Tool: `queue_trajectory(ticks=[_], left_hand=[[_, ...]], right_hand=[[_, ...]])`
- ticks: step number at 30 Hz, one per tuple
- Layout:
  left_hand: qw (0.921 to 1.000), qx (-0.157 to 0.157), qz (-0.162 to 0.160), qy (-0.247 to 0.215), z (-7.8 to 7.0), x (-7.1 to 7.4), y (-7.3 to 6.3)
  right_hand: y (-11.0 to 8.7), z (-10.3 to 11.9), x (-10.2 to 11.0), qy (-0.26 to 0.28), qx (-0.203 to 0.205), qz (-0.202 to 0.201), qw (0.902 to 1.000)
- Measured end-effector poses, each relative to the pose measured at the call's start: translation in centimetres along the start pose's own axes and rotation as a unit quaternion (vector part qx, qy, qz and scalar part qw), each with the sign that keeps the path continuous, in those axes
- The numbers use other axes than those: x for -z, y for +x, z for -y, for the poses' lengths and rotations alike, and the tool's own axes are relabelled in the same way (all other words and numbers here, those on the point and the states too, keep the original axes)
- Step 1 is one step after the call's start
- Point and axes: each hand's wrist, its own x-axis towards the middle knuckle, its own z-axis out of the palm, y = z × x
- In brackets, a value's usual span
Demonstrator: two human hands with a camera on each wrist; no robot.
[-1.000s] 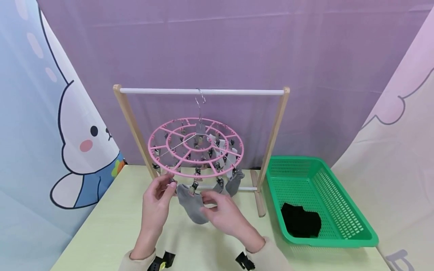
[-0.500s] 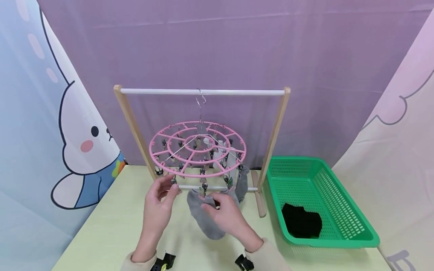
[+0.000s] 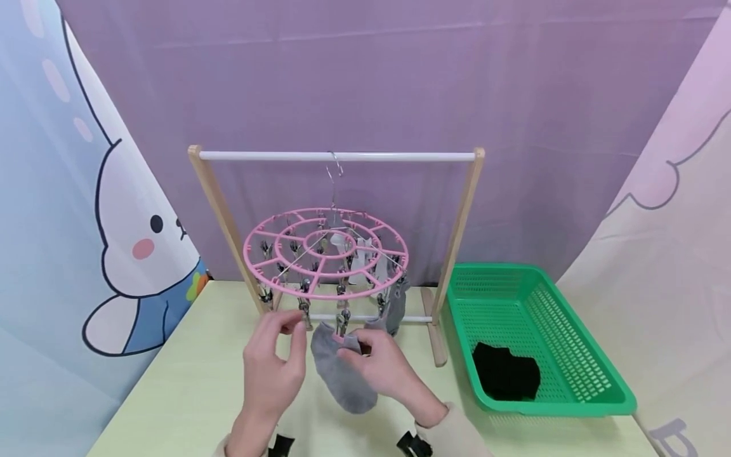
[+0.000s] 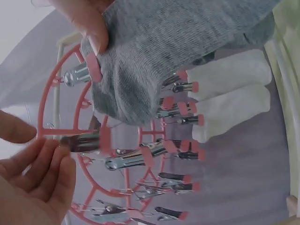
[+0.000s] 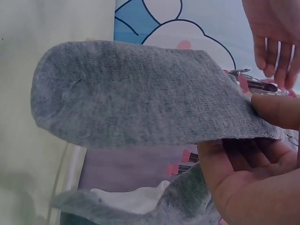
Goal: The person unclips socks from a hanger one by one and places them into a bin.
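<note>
Pink hanger [image 3: 325, 297]: probably sways, so go gently. Gray sock [image 3: 345, 381]: hangs under its front rim. Right hand [image 3: 388, 368] pinches sock's top edge; hold flat. Left hand [image 3: 274, 362] released, beside bare clip [image 4: 86, 142]; best squeezed fully before cloth enters.

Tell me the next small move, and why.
I'd probably loosen the right hand gently from the sock: a clip already bites its edge, so it may well hang unaided. The right hand pinches it close to that clip, while the left hand is off the sock.
</note>
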Motion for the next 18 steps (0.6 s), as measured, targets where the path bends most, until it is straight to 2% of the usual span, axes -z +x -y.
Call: queue_trajectory(ticks=[1,4,7,11,14,18], left_hand=[[0.9999,-0.013,0.007,-0.002,-0.2,-0.1,0.0],[0.9986,-0.013,0.049,-0.013,-0.7,-0.3,0.0],[0.9952,0.004,0.094,-0.029,-1.0,-0.8,0.0],[0.9865,0.048,0.148,-0.051,-0.9,-1.4,0.2],[0.9719,0.112,0.189,-0.083,-0.6,-1.9,0.5],[0.9445,0.189,0.230,-0.139,-0.1,-2.2,0.8]], right_hand=[[0.0,0.1,0.0,0.004,0.002,0.002,1.0000],[0.0,0.2,0.1,0.016,0.014,0.007,0.9997],[-0.1,0.2,0.3,0.021,0.026,0.012,0.9994],[-0.1,0.1,0.4,0.032,0.028,0.023,0.9988],[-0.2,0.1,0.4,0.044,0.022,0.035,0.9982],[-0.4,0.2,0.5,0.051,0.018,0.045,0.9975]])
